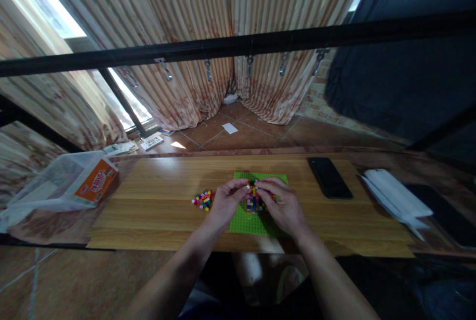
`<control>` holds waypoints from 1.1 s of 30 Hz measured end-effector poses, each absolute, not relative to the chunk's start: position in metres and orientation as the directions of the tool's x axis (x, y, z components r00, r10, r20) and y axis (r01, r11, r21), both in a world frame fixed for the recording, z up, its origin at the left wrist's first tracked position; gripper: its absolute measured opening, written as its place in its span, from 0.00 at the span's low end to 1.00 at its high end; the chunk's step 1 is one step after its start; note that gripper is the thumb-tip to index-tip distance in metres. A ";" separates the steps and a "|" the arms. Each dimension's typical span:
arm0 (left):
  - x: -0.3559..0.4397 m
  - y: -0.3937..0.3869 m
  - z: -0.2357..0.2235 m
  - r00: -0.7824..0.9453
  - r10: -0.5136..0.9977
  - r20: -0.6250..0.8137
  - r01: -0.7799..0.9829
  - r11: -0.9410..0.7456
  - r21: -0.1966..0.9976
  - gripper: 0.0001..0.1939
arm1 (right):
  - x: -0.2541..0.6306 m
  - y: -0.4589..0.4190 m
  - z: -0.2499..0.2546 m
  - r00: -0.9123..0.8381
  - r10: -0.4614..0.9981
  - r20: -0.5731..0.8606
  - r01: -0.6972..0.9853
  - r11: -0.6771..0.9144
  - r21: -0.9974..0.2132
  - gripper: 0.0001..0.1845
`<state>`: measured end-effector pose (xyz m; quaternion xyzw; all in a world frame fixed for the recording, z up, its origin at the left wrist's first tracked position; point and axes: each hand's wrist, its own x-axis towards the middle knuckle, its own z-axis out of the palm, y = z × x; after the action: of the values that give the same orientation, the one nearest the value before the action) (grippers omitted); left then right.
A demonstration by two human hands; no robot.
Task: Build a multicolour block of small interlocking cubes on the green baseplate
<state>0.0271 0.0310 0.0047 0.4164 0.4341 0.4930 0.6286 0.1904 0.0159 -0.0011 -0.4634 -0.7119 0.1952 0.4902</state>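
A green baseplate lies on the wooden table. A small block of many-coloured bricks stands on it. My left hand pinches at the top of this block from the left, fingers closed. My right hand rests over the block from the right, its fingers curled onto the bricks. A loose pile of coloured bricks lies on the table just left of my left hand.
A black phone lies right of the baseplate. Folded white paper sits further right. At the left end lies a clear plastic bag with an orange box. A black bar crosses above.
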 end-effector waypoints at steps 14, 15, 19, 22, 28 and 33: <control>0.031 0.033 0.005 0.244 0.969 0.024 -0.051 -0.011 0.999 0.12 | 0.187 0.015 0.000 -0.145 0.846 0.514 0.466 0.516 -0.718 0.10; 0.031 0.032 0.006 0.241 0.970 0.034 -0.017 -0.031 0.999 0.12 | 0.186 0.015 0.000 -0.145 0.841 0.522 0.464 0.523 -0.714 0.10; 0.028 0.027 0.012 0.244 0.967 0.069 0.115 -0.100 0.988 0.14 | 0.186 0.014 -0.003 -0.178 0.835 0.520 0.465 0.537 -0.704 0.11; 0.027 0.023 0.017 0.254 0.960 0.114 0.224 -0.173 0.959 0.13 | 0.188 0.014 -0.004 -0.192 0.845 0.499 0.487 0.523 -0.699 0.11; 0.031 0.017 0.024 0.238 0.938 0.253 0.346 -0.325 0.880 0.15 | 0.191 0.012 0.001 -0.238 0.841 0.487 0.533 0.532 -0.658 0.11; 0.035 0.014 0.023 0.251 0.927 0.279 0.391 -0.361 0.847 0.16 | 0.192 0.008 0.005 -0.257 0.827 0.500 0.514 0.555 -0.654 0.10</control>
<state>0.0351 0.0142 0.0232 0.7185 0.4586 0.4051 0.3309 0.1916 0.0080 0.0049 -0.4345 -0.7714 0.1833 0.4273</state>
